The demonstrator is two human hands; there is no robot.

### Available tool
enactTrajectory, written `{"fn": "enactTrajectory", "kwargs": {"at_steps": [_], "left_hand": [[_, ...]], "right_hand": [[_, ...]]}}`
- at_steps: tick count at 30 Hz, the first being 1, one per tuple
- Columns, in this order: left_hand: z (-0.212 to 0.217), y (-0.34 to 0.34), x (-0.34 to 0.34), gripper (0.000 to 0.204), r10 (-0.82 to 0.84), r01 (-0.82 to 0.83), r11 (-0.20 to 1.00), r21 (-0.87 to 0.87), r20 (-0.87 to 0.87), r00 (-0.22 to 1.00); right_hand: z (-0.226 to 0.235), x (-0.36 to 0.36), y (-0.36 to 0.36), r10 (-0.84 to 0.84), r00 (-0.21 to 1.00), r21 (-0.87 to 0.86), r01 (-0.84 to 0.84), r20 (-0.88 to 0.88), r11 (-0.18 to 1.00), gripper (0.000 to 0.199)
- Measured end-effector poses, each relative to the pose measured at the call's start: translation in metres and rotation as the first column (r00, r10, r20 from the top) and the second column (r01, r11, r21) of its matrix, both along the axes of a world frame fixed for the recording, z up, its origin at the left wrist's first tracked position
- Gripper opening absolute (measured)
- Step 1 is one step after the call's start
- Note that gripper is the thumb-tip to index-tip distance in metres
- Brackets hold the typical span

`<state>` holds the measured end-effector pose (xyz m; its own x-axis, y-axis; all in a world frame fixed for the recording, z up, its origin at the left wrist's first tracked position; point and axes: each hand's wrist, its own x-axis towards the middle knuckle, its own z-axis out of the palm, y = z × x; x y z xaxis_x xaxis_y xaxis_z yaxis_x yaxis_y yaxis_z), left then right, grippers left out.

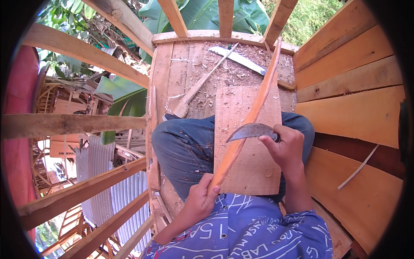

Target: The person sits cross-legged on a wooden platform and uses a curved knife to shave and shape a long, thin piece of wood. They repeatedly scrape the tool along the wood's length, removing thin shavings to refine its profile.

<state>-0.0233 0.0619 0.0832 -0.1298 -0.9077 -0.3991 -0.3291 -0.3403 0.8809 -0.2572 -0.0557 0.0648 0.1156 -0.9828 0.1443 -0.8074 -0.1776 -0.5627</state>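
My left hand point(202, 195) is closed around the lower end of a long, slightly curved strip of orange-brown wood point(254, 108). The strip slants up and away to the right, reaching the far edge of the floor. In my right hand point(286, 146) is the handle of a knife with a hooked, sickle-like blade point(251, 130). Its dark grey blade crosses over the strip, tip pointing left; whether the edge touches the wood I cannot tell. Beneath both lies a flat wooden board point(263, 172), resting across my lap.
Shavings litter the plank floor point(161, 82) beyond my knees. A machete point(237, 58) and a tapered wooden stick point(199, 89) lie there. Wooden rails point(77, 126) stand at the left, above a drop to corrugated roofing point(97, 168). A plank wall point(353, 112) closes the right side.
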Motion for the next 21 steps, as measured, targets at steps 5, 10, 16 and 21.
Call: {"fn": "enactTrajectory", "kwargs": {"at_steps": [5,10,16,21], "left_hand": [[0.003,0.005,-0.008,0.028,-0.045,0.044,0.998,0.038,0.036,0.998],[-0.007,0.027,-0.009,0.029,-0.139,0.132,0.989,0.07,0.097,0.986],[0.005,-0.014,-0.003,0.032,0.142,-0.123,0.989,-0.088,0.265,0.954],[0.007,-0.033,-0.014,0.04,0.002,0.005,1.0,-0.026,0.24,0.971]], "right_hand": [[-0.004,-0.02,-0.015,-0.137,0.991,-0.172,0.135,0.002,0.976,0.059],[-0.01,-0.095,-0.042,-0.466,0.845,-0.029,0.49,0.264,0.872,0.056],[-0.022,-0.027,-0.001,-0.159,0.897,0.257,0.053,0.413,0.965,0.048],[-0.029,0.015,0.025,-0.192,0.666,0.463,-0.256,0.721,0.848,0.035]]}}
